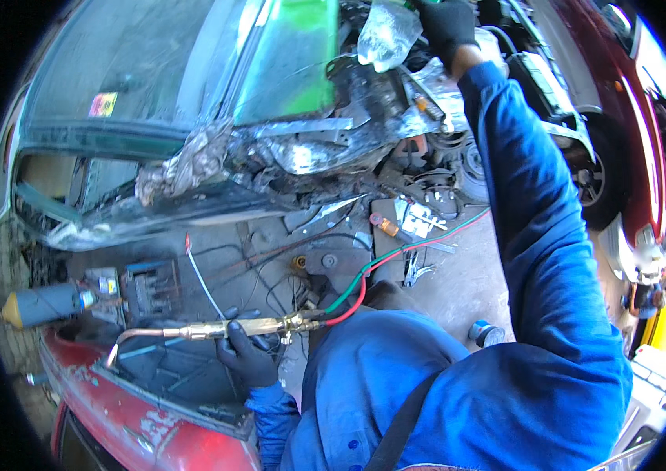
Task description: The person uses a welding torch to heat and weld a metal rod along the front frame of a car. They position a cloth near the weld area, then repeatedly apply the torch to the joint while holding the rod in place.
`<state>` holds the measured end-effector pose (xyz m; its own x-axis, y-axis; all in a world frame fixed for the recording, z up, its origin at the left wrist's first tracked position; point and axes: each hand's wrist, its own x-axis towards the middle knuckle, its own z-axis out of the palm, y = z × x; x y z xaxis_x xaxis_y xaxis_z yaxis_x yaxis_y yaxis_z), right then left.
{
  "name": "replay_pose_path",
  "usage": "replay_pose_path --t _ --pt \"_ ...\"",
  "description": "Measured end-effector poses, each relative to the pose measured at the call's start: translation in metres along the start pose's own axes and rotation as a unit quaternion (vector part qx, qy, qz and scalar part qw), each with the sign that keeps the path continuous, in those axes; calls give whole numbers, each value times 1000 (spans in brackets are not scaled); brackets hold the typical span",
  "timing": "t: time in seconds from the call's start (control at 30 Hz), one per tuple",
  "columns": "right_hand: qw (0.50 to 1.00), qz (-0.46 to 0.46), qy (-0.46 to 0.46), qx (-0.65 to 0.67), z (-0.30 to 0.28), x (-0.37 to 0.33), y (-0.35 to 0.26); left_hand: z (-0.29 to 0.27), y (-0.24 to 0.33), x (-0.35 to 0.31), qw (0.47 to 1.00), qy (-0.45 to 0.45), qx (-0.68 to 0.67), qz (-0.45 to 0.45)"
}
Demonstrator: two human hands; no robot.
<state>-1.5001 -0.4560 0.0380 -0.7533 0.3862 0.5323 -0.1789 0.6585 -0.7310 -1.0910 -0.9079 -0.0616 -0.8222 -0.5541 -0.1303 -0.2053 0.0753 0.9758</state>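
Note:
My left hand (247, 355), in a black glove, is closed around a brass gas torch (215, 330) with a bent copper tip pointing left. A thin rod (206, 276) stands up from the same grip, its far end reddish. Green and red hoses (358, 292) run from the torch's back end toward the right. Stretched far forward, my gloved right hand (447, 30) grips a clear plastic bottle (388, 39) near its green top. The bottle tilts over the stripped engine bay (364, 94) of a car, and its upper end is partly cut off by the picture's edge.
A green-tinted car body (152, 141) with a crumpled rag (192, 161) lies ahead. At lower left sits a red, scraped panel (160, 428), with a grey cylinder (43, 304) beyond it. Tools, cables and an orange-handled tool (386, 226) litter the floor. A dark red car (623, 71) stands right.

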Motion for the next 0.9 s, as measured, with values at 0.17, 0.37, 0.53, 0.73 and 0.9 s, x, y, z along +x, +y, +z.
replay_pose_path --t 0.17,0.37,0.53,0.73,0.9 --pt "997 69 -15 -36 84 29 41 7 1 -19 1000 27 6 -13" --pt "962 55 -103 -247 135 34 72 17 -4 -31 991 94 14 -90" --pt "985 34 -105 -131 106 -2 67 24 -16 -28 995 39 5 -87" --pt "941 -288 -25 -175 38 -136 52 43 -25 -16 995 -34 -26 -92" --pt "975 40 -209 68 -11 -303 6 64 -19 -10 992 -82 -16 -95"
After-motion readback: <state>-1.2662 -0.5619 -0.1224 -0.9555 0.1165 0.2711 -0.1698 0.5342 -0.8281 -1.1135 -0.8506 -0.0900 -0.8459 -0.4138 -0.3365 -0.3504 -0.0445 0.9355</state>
